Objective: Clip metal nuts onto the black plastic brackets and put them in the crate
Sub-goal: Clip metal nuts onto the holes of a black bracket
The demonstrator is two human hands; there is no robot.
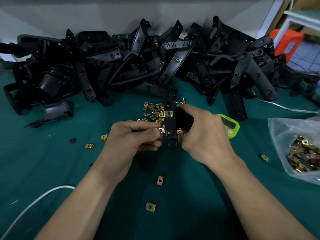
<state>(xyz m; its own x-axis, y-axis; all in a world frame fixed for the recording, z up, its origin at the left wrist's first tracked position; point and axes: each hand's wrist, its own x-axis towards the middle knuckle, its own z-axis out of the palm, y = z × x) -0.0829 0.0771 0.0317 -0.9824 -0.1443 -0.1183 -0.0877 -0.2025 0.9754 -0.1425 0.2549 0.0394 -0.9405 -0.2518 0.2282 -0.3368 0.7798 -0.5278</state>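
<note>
While right hand fingers grip the black plastic bracket above the green counter, left hand fingers pinch a coppery metal nut at its left edge; pushed askew, it may drop.

- Green digital timer on the table, partly hidden behind the right hand: dark display with faint digits, too blurred to read.
- Tiny pale marks on the timer's green casing just above the display, possibly characters; illegible.
- No other lettering, label, brand or number legible.
</note>
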